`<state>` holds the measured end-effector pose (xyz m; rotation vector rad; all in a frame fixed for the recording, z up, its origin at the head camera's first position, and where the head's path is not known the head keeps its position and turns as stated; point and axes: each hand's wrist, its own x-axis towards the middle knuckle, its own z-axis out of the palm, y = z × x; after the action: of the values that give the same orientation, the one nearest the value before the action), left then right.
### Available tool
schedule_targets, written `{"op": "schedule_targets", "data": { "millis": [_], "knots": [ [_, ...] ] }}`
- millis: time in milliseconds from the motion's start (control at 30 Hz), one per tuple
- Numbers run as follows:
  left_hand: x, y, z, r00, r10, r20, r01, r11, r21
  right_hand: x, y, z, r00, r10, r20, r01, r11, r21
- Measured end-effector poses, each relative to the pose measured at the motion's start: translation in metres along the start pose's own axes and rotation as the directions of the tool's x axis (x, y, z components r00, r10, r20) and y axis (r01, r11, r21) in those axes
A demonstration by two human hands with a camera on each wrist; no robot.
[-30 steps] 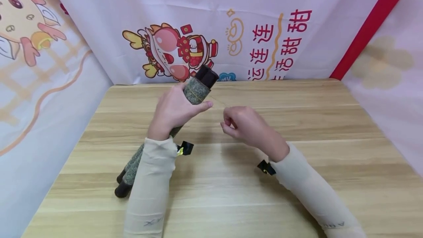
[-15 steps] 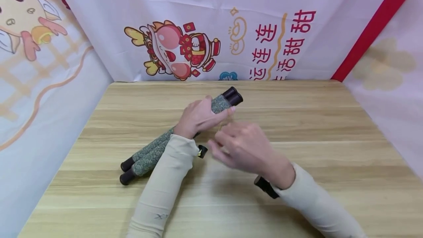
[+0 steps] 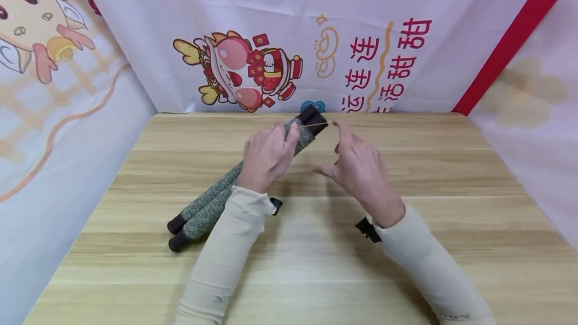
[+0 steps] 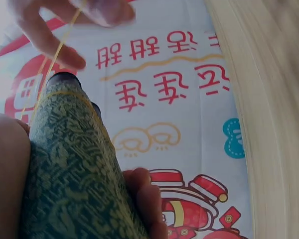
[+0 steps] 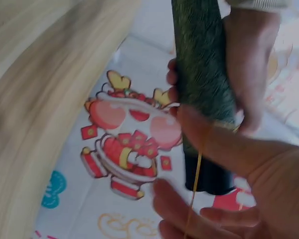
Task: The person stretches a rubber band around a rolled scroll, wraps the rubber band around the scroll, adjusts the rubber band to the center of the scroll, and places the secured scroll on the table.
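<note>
Two rolled-up scrolls in green patterned fabric with dark end knobs slant across the left half of the table in the head view. Around their upper part my left hand is wrapped, its thumb lying along the top. A thin yellow rubber band circles the far end, and a stretched strand leads to my right hand. The right index finger hooks that strand beyond the dark knobs, while the thumb is spread away. In the right wrist view, the band runs past the knobs. My left palm hides the scrolls' middle.
Beneath everything lies a light wood-grain table. A white printed cloth with red characters and a cartoon dragon hangs behind its far edge. More printed cloth borders the right side, with another on the left.
The scrolls first swung down and rightward with my left hand, then their far end rose slightly. My right hand came near, then moved up and right, its fingers spreading as the band stretched.
</note>
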<state>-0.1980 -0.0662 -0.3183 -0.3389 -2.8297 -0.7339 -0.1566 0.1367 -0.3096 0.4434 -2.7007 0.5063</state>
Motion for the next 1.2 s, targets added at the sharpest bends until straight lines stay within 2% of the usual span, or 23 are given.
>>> {"op": "schedule_targets", "data": {
  "millis": [133, 233, 333, 433, 533, 567, 633, 700, 767, 833, 900, 1067, 1200],
  "knots": [
    [0.0, 0.005, 0.002, 0.993, 0.108, 0.041, -0.107, 0.994, -0.025, 0.011, 0.021, -0.004, 0.998, -0.011, 0.063, 0.005, 0.996, 0.093],
    [0.0, 0.007, 0.002, 0.976, 0.196, 0.09, -0.192, 0.98, -0.055, 0.019, 0.036, -0.007, 0.994, -0.078, 0.08, 0.062, 0.98, 0.187],
    [-0.001, 0.009, 0.0, 0.958, 0.254, 0.133, -0.244, 0.966, -0.086, 0.025, 0.048, -0.007, 0.981, -0.179, 0.081, 0.148, 0.944, 0.295],
    [-0.002, 0.01, -0.002, 0.945, 0.279, 0.173, -0.258, 0.957, -0.132, 0.028, 0.056, -0.004, 0.963, -0.246, 0.11, 0.169, 0.868, 0.466],
    [-0.002, 0.011, -0.002, 0.941, 0.275, 0.196, -0.243, 0.955, -0.173, 0.03, 0.066, -0.004, 0.972, -0.196, 0.13, 0.077, 0.787, 0.612],
    [-0.002, 0.011, -0.002, 0.942, 0.266, 0.204, -0.232, 0.957, -0.177, 0.03, 0.069, -0.004, 0.978, -0.155, 0.142, 0.025, 0.756, 0.654],
    [-0.002, 0.011, 0.001, 0.946, 0.246, 0.212, -0.217, 0.964, -0.151, 0.029, 0.072, -0.007, 0.984, -0.052, 0.172, -0.083, 0.717, 0.692],
    [-0.001, 0.012, 0.005, 0.948, 0.23, 0.218, -0.21, 0.971, -0.11, 0.027, 0.071, -0.01, 0.973, 0.025, 0.228, -0.186, 0.67, 0.719],
    [-0.001, 0.012, 0.009, 0.952, 0.216, 0.218, -0.208, 0.976, -0.06, 0.027, 0.066, -0.01, 0.955, 0.06, 0.29, -0.258, 0.65, 0.715],
    [-0.001, 0.013, 0.015, 0.955, 0.212, 0.206, -0.212, 0.977, -0.021, 0.026, 0.059, -0.01, 0.943, 0.085, 0.322, -0.295, 0.66, 0.691],
    [-0.001, 0.014, 0.02, 0.958, 0.214, 0.192, -0.219, 0.976, 0.005, 0.025, 0.053, -0.007, 0.937, 0.113, 0.331, -0.315, 0.685, 0.658],
    [0.0, 0.015, 0.031, 0.954, 0.231, 0.19, -0.243, 0.969, 0.045, 0.024, 0.047, 0.005, 0.932, 0.212, 0.294, -0.347, 0.756, 0.554],
    [0.002, 0.015, 0.039, 0.946, 0.274, 0.171, -0.286, 0.957, 0.047, 0.025, 0.048, 0.013, 0.933, 0.239, 0.271, -0.346, 0.804, 0.484]
  ]
}}
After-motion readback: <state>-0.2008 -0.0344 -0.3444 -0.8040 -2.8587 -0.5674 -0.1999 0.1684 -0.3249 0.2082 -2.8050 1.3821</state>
